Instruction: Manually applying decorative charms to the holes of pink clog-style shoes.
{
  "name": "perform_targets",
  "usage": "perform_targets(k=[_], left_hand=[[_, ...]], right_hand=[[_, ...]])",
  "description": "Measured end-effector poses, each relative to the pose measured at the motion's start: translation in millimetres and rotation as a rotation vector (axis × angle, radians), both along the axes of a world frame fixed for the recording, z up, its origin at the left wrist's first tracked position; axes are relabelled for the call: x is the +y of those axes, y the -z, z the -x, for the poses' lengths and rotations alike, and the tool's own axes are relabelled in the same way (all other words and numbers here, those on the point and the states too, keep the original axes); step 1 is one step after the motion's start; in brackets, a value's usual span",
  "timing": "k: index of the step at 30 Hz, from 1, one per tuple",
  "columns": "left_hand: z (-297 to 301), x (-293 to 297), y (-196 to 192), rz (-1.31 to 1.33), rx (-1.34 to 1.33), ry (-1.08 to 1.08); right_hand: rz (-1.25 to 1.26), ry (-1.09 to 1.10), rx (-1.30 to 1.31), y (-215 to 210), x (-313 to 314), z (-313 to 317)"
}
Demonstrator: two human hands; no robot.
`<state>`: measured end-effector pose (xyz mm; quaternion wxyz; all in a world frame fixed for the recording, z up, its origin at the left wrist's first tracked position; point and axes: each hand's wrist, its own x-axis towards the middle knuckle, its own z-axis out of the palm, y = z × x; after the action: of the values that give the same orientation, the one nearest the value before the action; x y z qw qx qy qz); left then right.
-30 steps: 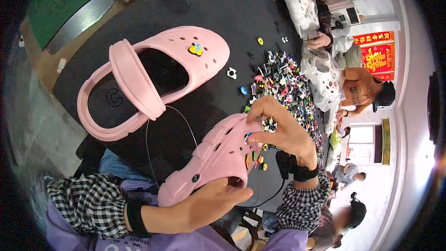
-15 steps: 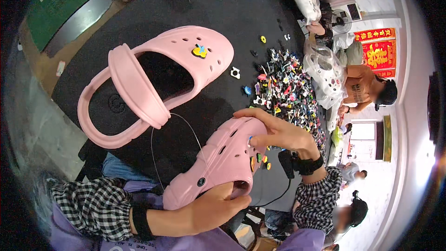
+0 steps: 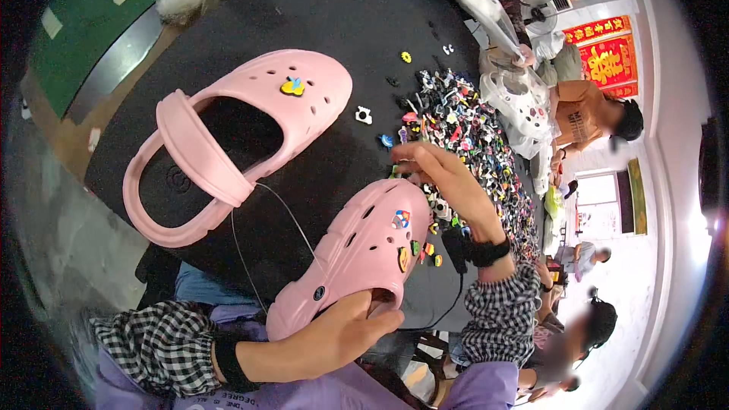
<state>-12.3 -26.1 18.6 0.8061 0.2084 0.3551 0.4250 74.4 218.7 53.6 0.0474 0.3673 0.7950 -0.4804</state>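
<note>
Gold characters fill a red wall hanging (image 3: 605, 61) in the background, dark lettering runs upside down across the wearer's purple top (image 3: 326, 391), and an orange T-shirt (image 3: 575, 114) on a co-worker bears dark print. A round emblem (image 3: 179, 179) sits on the insole of the pink clog lying on the black table (image 3: 349, 15), its heel toward the table's left corner; a yellow-and-blue charm (image 3: 292, 87) is fixed in its upper. The second pink clog (image 3: 364, 216) is held up at the table's near edge by the left hand (image 3: 345, 330), whose fingers grip it from inside the foot opening, thumb at the rim. The right hand (image 3: 456, 190) has its fingers parted and loosely bent just beyond that clog's toe, beside the heap of small charms (image 3: 471, 137) along the table's right edge. A blue, white and red charm (image 3: 400, 219) and an orange one (image 3: 402, 260) sit on the held upper. A thin cord (image 3: 292, 220) runs between the clogs. The left fingertips are hidden, the black side rivet (image 3: 319, 293) is too small to read, and co-workers' heads are blurred.
</note>
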Motion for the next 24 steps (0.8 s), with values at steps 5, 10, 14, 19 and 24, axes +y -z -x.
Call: perform_targets(k=[5,10,14,19,24], left_hand=[[-5.3,-0.5,-1.0,0.043,-0.034,-0.079],[1.0,0.4,-13.7,0.098,0.062,-0.067],[-5.4,-0.7,-12.2,0.117,-0.022,-0.111],[-4.5,0.7,-11.8,0.010,-0.057,-0.209],[0.0,0.1,-9.1,-0.079,-0.117,-0.183]], right_hand=[[-0.518,-0.158,0.097,37.2,29.1,7.9],[-0.791,-0.298,0.180,66.3,32.3,19.3],[-0.842,-0.318,0.214,68.7,34.9,13.5],[-0.650,-0.250,0.199,52.7,26.3,12.5],[-0.427,-0.113,0.203,30.9,13.0,1.2]])
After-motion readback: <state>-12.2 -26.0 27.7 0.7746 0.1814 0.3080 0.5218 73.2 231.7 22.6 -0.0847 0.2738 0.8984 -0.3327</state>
